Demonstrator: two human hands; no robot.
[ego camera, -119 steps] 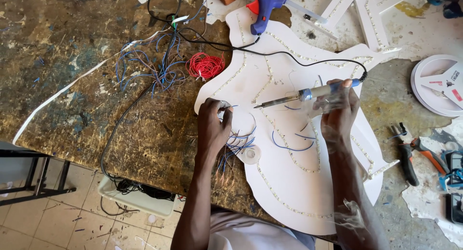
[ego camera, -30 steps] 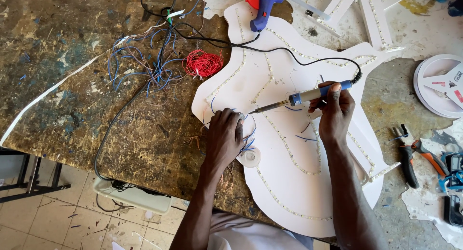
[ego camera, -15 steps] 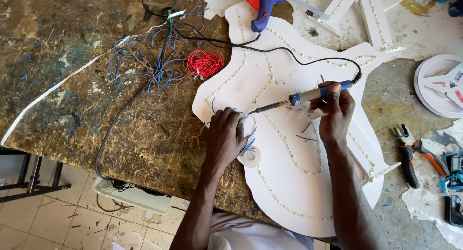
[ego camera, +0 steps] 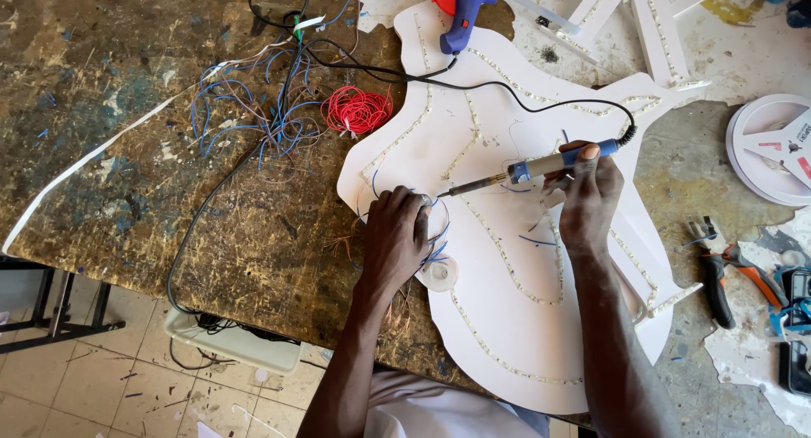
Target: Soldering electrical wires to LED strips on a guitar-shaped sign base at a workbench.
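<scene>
A large white cut-out board (ego camera: 541, 320) with lines of LED strip lies on the worn workbench. My right hand (ego camera: 590, 197) grips a soldering iron (ego camera: 528, 169) with a blue and yellow handle, its tip aimed left toward my left hand. My left hand (ego camera: 395, 239) presses down on the board's left edge, fingers closed over thin blue wires (ego camera: 438, 250). A small roll of white tape (ego camera: 439, 273) sits just below that hand. The iron's black cord (ego camera: 473, 87) loops across the board toward the back.
A blue glue gun (ego camera: 465, 7) lies at the board's top. A red wire coil (ego camera: 358, 110) and tangled blue wires (ego camera: 245, 108) sit to the left. Pliers (ego camera: 718, 269) and a white reel (ego camera: 773, 146) are at the right. A power strip (ego camera: 232, 341) hangs below the bench edge.
Over four seconds the iron's tip has swung left and down to my left hand. My left hand has shifted slightly onto the blue wires. In the last second little has moved.
</scene>
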